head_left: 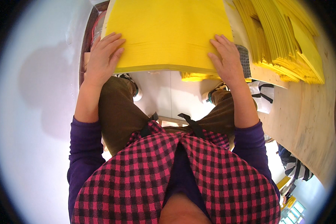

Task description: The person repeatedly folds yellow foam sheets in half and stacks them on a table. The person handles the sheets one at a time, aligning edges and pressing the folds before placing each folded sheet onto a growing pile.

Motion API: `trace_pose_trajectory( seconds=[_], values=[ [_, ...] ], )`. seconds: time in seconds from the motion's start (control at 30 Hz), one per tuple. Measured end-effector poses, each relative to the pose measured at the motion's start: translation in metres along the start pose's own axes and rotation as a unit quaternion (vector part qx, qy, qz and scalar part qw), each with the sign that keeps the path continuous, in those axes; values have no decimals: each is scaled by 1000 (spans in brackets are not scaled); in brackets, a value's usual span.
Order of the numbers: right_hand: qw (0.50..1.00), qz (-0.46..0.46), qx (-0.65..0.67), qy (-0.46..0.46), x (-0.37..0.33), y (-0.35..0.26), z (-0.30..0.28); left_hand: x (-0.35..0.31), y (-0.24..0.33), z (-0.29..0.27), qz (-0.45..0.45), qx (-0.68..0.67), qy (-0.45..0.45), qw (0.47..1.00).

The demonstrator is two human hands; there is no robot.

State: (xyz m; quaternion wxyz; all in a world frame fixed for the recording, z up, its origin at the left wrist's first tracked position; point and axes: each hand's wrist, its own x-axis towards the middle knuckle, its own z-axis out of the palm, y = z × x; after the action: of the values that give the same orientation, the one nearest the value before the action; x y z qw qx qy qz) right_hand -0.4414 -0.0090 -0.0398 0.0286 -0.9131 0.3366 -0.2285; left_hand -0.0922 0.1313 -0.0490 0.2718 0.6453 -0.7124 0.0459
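While the pale wooden desk [298, 112] spreads away to the right of the right grip [228, 58], a broad stack of thin yellow sheets [164, 33] lies between the 2 grips, reaching forward past both, its layered near edge just this side of the fingertips. Further right of the right grip, a heap of folded yellow pieces [276, 37] rests on the desk. Both grips are wide, fingers stretched out rather than curled: the left grip [102, 56] lays them on the stack's left side, the right grip on its right side. Just beside the right grip is a grey ridged block [244, 59]. Lower, between the grips, 2 shoes [138, 94] show, partly hidden.
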Motion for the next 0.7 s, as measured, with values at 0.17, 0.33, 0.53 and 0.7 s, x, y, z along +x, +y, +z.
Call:
trace_pose_trajectory(
  seconds=[0.17,0.33,0.53,0.7],
  values=[
    [1000,4,2,4,-3,-3,-1,-1,-1,-1,1,-7,2,1000],
    [999,11,34,16,-6,0,-4,0,-1,0,-1,-18,11,1000],
    [973,188,78,108,-26,47,-21,-1,-2,1,-4,-65,24,998],
    [944,320,74,32,-49,82,-10,-2,-3,1,-15,-93,32,995]
  ],
)
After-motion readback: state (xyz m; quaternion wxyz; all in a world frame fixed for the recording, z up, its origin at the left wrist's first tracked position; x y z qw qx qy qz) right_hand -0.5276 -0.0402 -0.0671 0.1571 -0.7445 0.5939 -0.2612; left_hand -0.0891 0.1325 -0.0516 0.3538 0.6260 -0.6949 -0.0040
